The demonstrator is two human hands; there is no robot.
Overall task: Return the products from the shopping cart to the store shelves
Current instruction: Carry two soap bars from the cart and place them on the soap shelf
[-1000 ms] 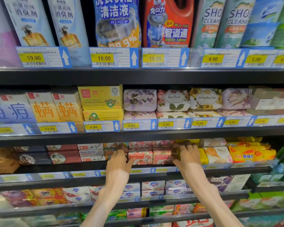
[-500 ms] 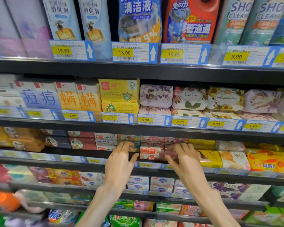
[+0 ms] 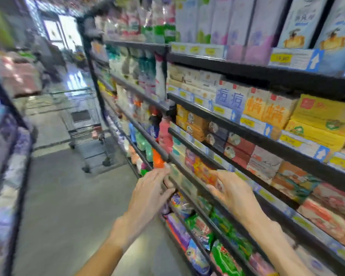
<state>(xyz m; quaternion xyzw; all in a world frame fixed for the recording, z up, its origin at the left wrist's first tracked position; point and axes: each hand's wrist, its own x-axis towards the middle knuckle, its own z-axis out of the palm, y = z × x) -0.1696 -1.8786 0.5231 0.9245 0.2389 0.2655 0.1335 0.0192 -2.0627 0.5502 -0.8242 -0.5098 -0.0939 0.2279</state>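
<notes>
Shopping cart [image 3: 82, 126]: stands in the aisle well beyond my left hand [image 3: 151, 188], against the foot of the store shelves [image 3: 247, 134]. Its long axis runs along the aisle, parallel to the shelf fronts; I cannot tell which end is the handle through the blur. One small reddish item shows low in the basket, too smeared to name.

Neither hand carries a product. Left hand is at the edge of a shelf rail below the soap shelf, fingers slightly spread and loosely bent, fingertips near the rail; contact not readable. My right hand [image 3: 233, 192] lies farther along the same shelving from the cart, fingers extended, together and relaxed, resting over the front of the orange soap packs [image 3: 205, 172]; I cannot tell whether it presses them or just hovers against them.

Change from half a second ago: the view then faced the shelves square on, both hands up at the soap boxes. Now the view has swung left down the aisle, the shelves run off obliquely, the cart has come into sight, and both hands sit lower and nearer me.

Yellow soap boxes [image 3: 323, 120] sit above my right hand, on the side away from the cart.
</notes>
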